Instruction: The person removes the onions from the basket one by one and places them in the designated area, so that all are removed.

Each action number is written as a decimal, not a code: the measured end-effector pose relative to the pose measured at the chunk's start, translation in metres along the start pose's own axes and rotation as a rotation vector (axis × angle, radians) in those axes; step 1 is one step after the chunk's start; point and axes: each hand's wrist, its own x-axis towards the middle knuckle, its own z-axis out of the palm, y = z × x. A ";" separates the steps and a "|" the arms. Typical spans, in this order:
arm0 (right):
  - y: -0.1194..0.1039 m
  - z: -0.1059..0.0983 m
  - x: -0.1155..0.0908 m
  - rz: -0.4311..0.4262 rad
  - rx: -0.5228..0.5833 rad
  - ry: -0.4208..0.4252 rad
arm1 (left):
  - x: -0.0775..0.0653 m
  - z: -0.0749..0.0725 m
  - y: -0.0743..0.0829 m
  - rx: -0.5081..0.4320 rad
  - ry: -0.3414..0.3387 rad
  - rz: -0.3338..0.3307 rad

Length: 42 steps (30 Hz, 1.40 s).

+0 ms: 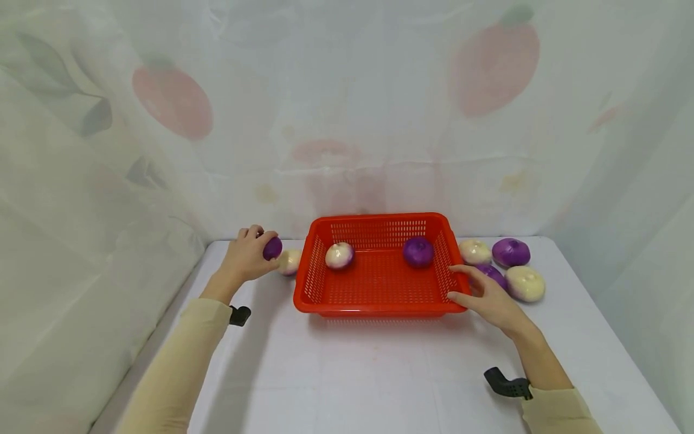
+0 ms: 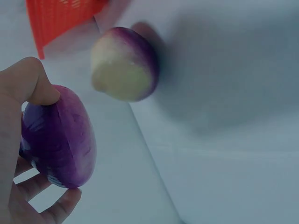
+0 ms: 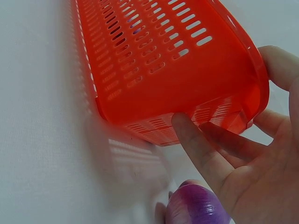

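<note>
My left hand (image 1: 245,256) pinches a purple onion (image 2: 65,140) between thumb and fingers, raised above the table's left side. Close by it, a white-and-purple onion (image 1: 290,263) rests on the table beside the basket's left end. The red plastic basket (image 1: 379,308) has slotted walls and holds two onions: a white-and-purple one (image 1: 339,256) at left and a purple one (image 1: 418,251) at right. At the basket's right end, my right hand (image 1: 490,301) grips the rim; in the right wrist view its fingers (image 3: 198,147) lie against the basket's outside.
Right of the basket several onions sit in a group, among them a purple one (image 1: 511,252) and a white one (image 1: 525,284). A white cloth covers the table (image 1: 374,374). Fruit-printed curtains (image 1: 347,108) hang behind and at both sides.
</note>
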 end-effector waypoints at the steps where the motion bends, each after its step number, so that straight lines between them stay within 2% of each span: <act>1: 0.000 0.000 0.000 -0.001 0.006 -0.002 | -0.001 0.002 -0.002 0.006 -0.006 -0.013; 6: 0.001 0.000 0.000 -0.002 0.019 -0.008 | -0.003 0.009 -0.013 -0.009 -0.044 -0.081; 13: 0.001 0.000 -0.001 0.003 0.032 -0.012 | -0.008 0.021 -0.024 -0.047 -0.092 -0.141; 19: 0.001 0.000 -0.002 0.005 0.031 -0.010 | -0.011 0.041 -0.033 -0.048 -0.107 -0.168; 26: 0.002 -0.001 -0.002 0.003 0.025 -0.002 | -0.012 0.054 -0.038 -0.064 -0.112 -0.177; 36: 0.002 0.000 -0.001 -0.007 0.041 0.000 | -0.011 0.059 -0.035 -0.099 -0.157 -0.142; 42: 0.002 0.000 -0.001 0.003 0.036 0.002 | -0.013 0.057 -0.033 -0.126 -0.139 -0.134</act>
